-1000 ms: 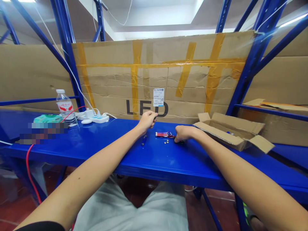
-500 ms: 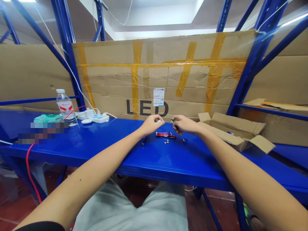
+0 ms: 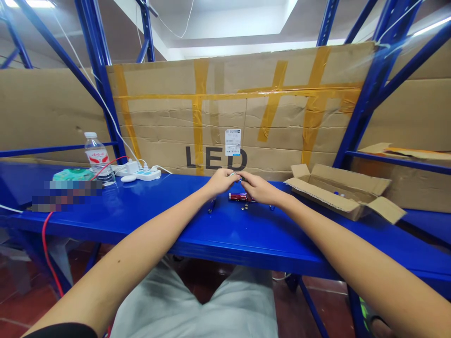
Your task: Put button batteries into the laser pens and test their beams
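Note:
My left hand (image 3: 222, 181) is closed in a pinch over the blue table (image 3: 169, 199), with a small silvery piece (image 3: 232, 174) between its fingertips. Touching it from the right, my right hand (image 3: 260, 188) is bent and closed; what it grips is mostly hidden by the fingers. Below the hands lies a shiny red metal tube (image 3: 237, 197), like a small flashlight, its right end covered by my right hand. Several small round metal discs (image 3: 244, 207) rest in front of it. A slim dark piece (image 3: 211, 206) lies by my left wrist, and a blue clip (image 3: 272, 207) shows beneath my right wrist.
An open cardboard box (image 3: 327, 199) stands at the right. On the left are a water bottle (image 3: 97, 159), a green packet (image 3: 72, 174), a white power strip (image 3: 146, 174) and a red cable (image 3: 47, 253). A large taped cardboard panel (image 3: 158, 126) closes off the back.
My right hand has moved left until its fingers meet those of my left hand. It now covers part of the red tube. My left hand has stayed nearly in place.

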`<action>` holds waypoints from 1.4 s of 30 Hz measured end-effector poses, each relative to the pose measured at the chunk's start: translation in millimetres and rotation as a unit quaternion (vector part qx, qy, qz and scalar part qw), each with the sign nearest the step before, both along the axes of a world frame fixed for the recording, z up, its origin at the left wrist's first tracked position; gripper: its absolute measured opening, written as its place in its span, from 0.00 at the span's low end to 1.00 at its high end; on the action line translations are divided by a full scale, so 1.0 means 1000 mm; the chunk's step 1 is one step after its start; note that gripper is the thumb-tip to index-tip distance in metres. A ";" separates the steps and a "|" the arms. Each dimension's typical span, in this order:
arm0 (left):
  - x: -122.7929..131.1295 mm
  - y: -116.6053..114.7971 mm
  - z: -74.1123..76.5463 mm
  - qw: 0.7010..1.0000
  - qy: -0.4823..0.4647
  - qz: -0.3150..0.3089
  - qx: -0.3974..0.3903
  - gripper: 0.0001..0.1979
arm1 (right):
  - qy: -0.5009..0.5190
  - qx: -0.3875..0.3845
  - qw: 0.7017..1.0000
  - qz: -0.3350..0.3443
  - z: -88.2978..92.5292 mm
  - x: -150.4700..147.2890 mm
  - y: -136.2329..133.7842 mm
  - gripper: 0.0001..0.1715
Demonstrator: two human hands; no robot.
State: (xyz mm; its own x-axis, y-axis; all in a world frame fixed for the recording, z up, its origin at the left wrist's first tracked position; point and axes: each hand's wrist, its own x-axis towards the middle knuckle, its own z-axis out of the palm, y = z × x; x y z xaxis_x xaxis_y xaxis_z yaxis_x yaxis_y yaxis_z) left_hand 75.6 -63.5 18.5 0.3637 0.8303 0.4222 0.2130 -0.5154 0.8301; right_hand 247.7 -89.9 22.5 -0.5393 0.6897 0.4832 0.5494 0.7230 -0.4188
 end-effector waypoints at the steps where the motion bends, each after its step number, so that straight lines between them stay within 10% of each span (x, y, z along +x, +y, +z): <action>1: 0.001 -0.001 0.000 1.000 -0.010 -0.008 -0.011 0.12 | -0.004 0.022 1.000 -0.004 -0.002 -0.001 0.002 0.20; 12: 0.008 -0.016 0.007 0.973 -0.103 -0.087 -0.188 0.12 | 0.035 0.080 0.993 -0.079 -0.005 0.000 0.010 0.18; 27: 0.007 -0.015 0.007 0.929 -0.191 -0.184 -0.258 0.17 | 0.037 0.061 0.996 -0.061 -0.008 -0.006 0.006 0.16; 34: 0.002 -0.009 0.006 0.943 -0.197 -0.130 -0.235 0.08 | 0.008 0.029 0.998 -0.053 0.000 0.011 0.020 0.21; 42: -0.004 -0.003 0.007 0.949 -0.213 -0.123 -0.197 0.10 | -0.137 -0.097 0.959 -0.227 -0.006 0.034 0.047 0.08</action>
State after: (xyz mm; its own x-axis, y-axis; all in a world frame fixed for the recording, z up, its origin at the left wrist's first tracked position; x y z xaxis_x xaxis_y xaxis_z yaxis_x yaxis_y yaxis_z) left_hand 71.7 -66.8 25.1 0.4336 0.8660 0.2491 -0.2716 -0.1380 0.9525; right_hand 282.0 -42.9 16.5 -0.2500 0.9464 0.2046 0.8984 0.3056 -0.3155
